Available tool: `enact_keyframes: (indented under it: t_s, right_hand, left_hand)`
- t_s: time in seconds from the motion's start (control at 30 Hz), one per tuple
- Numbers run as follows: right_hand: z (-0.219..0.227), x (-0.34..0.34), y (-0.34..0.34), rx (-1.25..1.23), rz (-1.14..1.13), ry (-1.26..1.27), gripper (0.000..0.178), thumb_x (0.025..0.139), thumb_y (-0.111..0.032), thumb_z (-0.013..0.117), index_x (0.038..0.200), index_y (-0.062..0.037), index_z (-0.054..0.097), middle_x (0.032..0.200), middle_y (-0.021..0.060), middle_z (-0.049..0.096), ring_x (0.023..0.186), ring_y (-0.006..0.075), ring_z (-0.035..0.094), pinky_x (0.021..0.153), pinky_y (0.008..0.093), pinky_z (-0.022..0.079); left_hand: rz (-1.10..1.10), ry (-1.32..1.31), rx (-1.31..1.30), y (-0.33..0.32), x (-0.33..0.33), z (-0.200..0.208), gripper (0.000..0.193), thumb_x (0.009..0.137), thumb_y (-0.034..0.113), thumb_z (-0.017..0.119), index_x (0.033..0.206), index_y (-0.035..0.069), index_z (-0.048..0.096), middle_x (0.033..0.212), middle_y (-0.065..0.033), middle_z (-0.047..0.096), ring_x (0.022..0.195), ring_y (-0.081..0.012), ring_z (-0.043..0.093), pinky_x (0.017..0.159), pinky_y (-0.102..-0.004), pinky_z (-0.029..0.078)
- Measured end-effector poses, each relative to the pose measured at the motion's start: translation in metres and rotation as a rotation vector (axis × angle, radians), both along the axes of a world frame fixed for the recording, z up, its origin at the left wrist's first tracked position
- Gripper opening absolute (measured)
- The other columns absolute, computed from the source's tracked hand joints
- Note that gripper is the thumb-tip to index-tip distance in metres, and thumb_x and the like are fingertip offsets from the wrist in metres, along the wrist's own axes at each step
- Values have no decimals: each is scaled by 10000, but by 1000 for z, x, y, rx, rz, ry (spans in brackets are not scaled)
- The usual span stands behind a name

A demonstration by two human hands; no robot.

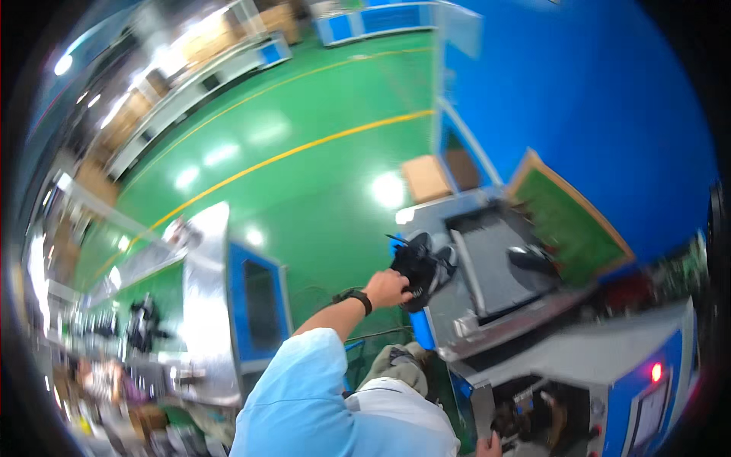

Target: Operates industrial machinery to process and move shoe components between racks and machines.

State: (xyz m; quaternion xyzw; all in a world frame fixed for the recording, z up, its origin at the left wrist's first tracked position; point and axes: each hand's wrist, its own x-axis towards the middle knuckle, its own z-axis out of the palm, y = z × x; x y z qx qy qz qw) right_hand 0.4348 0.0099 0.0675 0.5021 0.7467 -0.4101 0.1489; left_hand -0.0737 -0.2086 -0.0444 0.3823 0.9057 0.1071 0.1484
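Grey tabletop (449,311) taken as landmark. Left hand (389,289) at its left edge, back of the hand up, fingers curled in and closed on a black shoe (412,276); blur hides exactly how the fingertips sit. Dark band (356,298) on that wrist, light blue sleeve (293,404) above it. Shoe lies at the grey tabletop's left edge, partly past it. Second shoe (443,268), black and grey, just beside the first, on the side toward the tabletop's middle.

Right hand (489,446) on the near side of the grey tabletop, cut by the lower picture edge, next to the dark opening of a machine (560,354). How far open it is, or whether it has hold of anything, cannot tell.

On the grey tabletop: a flat grey plate (495,263); a dark shoe (531,260) at the plate's right part. Behind the tabletop, on its right: green board (567,217) in a brown frame, leaning; blue wall (586,91) beyond. Cardboard box (426,179) past the far left corner. Machine on the near side shows a lit red lamp (656,372). Well left of the grey tabletop, across green floor (327,198): a shiny metal tabletop (205,305).
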Motion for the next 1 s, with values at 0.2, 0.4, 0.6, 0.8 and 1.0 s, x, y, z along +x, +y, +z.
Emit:
enact_keyframes:
  t_s: [0.2,0.4,0.6,0.8,1.0]
  right_hand:
    - [-45,-8,27,8,288,27,583,984,-361,632,1451,-26,532,1398,244,597,1299,423,550,1078,426,428]
    - [-26,-47,11,-18,476,94,554,986,-344,625,1427,-16,552,1365,255,617,1270,429,568,1064,433,439]
    - [5,-76,15,134,482,255,430,978,-276,658,1277,33,658,1276,272,660,1202,409,614,1013,417,481]
    - [87,-96,87,1080,100,707,330,999,17,546,1315,102,594,1330,240,631,1228,366,615,1078,416,462]
    - [135,-142,154,1476,53,205,557,980,-166,612,1470,51,459,1546,261,439,1427,442,423,1189,504,301]
  left_hand:
    - [235,71,-29,-226,68,44,384,804,463,735,915,96,747,903,-130,693,941,-336,667,832,-463,545]
    - [776,296,-141,-492,147,138,298,760,375,723,824,85,744,910,-169,695,924,-376,669,811,-462,545]
    - [1688,799,-350,-551,137,120,249,911,212,583,1087,42,627,1138,-170,647,1058,-380,637,903,-476,530]
    - [990,164,-33,-311,65,-37,374,883,173,639,1218,8,640,1162,-247,664,1120,-409,621,964,-493,507]
    - [10,-218,328,111,49,-101,449,833,137,677,1263,42,595,1294,-186,635,1185,-380,603,1005,-481,500]
